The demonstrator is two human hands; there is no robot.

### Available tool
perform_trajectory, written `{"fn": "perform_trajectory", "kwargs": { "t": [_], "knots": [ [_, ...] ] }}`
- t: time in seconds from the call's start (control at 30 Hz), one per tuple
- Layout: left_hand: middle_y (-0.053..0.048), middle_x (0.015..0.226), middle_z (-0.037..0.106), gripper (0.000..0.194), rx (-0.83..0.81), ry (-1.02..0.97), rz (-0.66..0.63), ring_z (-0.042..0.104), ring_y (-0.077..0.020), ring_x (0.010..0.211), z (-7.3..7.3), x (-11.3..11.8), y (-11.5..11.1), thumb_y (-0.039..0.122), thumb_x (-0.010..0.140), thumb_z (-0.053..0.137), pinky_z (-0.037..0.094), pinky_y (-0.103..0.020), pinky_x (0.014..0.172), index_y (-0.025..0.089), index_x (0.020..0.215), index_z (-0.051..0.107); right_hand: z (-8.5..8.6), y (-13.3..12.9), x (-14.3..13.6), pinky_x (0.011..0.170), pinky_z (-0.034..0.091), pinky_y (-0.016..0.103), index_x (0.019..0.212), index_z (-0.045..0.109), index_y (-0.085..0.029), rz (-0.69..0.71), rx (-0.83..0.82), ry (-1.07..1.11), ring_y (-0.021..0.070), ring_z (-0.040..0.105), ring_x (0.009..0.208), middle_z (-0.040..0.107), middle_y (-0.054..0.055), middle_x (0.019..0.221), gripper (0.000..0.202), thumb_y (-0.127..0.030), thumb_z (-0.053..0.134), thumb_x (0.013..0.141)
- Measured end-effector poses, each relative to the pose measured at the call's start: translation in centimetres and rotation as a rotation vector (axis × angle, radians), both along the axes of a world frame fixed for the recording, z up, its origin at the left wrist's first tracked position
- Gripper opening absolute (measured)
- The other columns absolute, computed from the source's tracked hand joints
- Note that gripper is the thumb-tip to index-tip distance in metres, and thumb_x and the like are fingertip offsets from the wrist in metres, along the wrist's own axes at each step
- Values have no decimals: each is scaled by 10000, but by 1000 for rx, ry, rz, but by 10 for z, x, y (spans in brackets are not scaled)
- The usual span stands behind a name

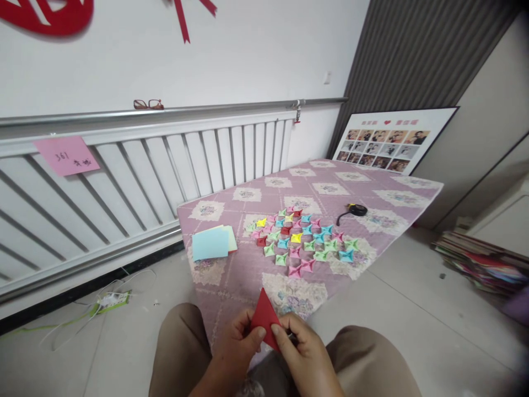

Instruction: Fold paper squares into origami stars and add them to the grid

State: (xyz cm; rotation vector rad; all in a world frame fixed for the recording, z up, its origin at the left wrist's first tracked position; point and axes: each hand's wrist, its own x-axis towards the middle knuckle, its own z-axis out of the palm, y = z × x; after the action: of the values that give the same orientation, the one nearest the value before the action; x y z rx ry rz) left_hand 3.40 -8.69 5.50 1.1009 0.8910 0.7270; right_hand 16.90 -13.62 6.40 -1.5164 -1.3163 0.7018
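A red sheet of paper (265, 315), folded to a pointed shape, is held up over the near edge of the table. My left hand (242, 342) pinches its left side, thumb on the front face. On the right, my right hand (303, 344) grips the lower right edge, its thumb close to the other one. The fingers behind the paper are partly hidden. Beyond my hands, several small folded paper pieces (296, 238) in pink, blue, green, yellow and red stand in rows. To their left lies a stack of coloured paper sheets (210, 243), light blue on top.
A floral cloth covers the table (243, 270). A black tape measure (357, 209) lies toward its right side. Along the left wall runs a white radiator (198, 154) with a pink note (66, 155). A photo board (388, 140) leans behind the table; a power strip (111, 301) is on the floor.
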Motion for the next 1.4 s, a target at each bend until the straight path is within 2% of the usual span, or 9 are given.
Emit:
{"fn": "perform_trajectory", "kwargs": {
  "t": [0.1, 0.33, 0.5, 0.73, 0.93, 1.2, 1.4],
  "knots": [
    [47, 552, 437, 365, 59, -24, 1, 339, -94, 520, -2, -1, 1, 497, 636, 708, 256, -234, 522, 168, 676, 554, -1, 0, 0, 534, 384, 216, 607, 531, -203, -14, 18, 0, 130, 476, 569, 505, -16, 600, 356, -456, 498, 854],
    [66, 486, 408, 331, 32, -51, 28, 323, -81, 467, -16, -2, 1, 469, 686, 686, 242, -222, 494, 172, 679, 539, 0, -1, -2, 551, 390, 214, 611, 520, -204, -7, 4, 7, 129, 475, 583, 498, -18, 613, 347, -440, 486, 863],
    [58, 518, 426, 333, 81, 10, 5, 340, -86, 489, -17, -4, 2, 487, 710, 656, 252, -223, 501, 168, 696, 562, 0, 1, -4, 520, 378, 216, 608, 527, -202, -33, -10, 59, 128, 459, 559, 491, -22, 599, 324, -446, 533, 820],
    [59, 541, 415, 279, 83, 77, 25, 315, -87, 513, -15, -5, 3, 416, 690, 669, 243, -230, 514, 174, 649, 534, -3, 1, -3, 522, 364, 219, 623, 541, -199, -12, -78, 190, 122, 413, 555, 466, -30, 585, 370, -516, 524, 813],
    [70, 486, 410, 252, 16, 66, 48, 318, -82, 475, -9, -4, 3, 377, 682, 657, 241, -224, 493, 183, 637, 503, -6, 1, 0, 508, 331, 218, 598, 504, -197, -60, -95, 371, 111, 361, 539, 413, -47, 562, 398, -548, 580, 770],
    [75, 482, 437, 174, -62, 21, 114, 340, -71, 452, -1, -1, 0, 300, 642, 651, 240, -207, 475, 177, 684, 535, -4, 2, 1, 504, 313, 215, 605, 499, -196, -136, -137, 588, 100, 341, 516, 425, -52, 557, 398, -546, 632, 740],
    [70, 524, 440, 209, -55, 32, 88, 343, -77, 492, 19, 2, -1, 309, 589, 684, 236, -217, 497, 176, 667, 543, -2, 1, 0, 499, 314, 203, 631, 508, -190, -147, -165, 721, 92, 339, 518, 452, -52, 570, 401, -549, 667, 717]
  ]
}}
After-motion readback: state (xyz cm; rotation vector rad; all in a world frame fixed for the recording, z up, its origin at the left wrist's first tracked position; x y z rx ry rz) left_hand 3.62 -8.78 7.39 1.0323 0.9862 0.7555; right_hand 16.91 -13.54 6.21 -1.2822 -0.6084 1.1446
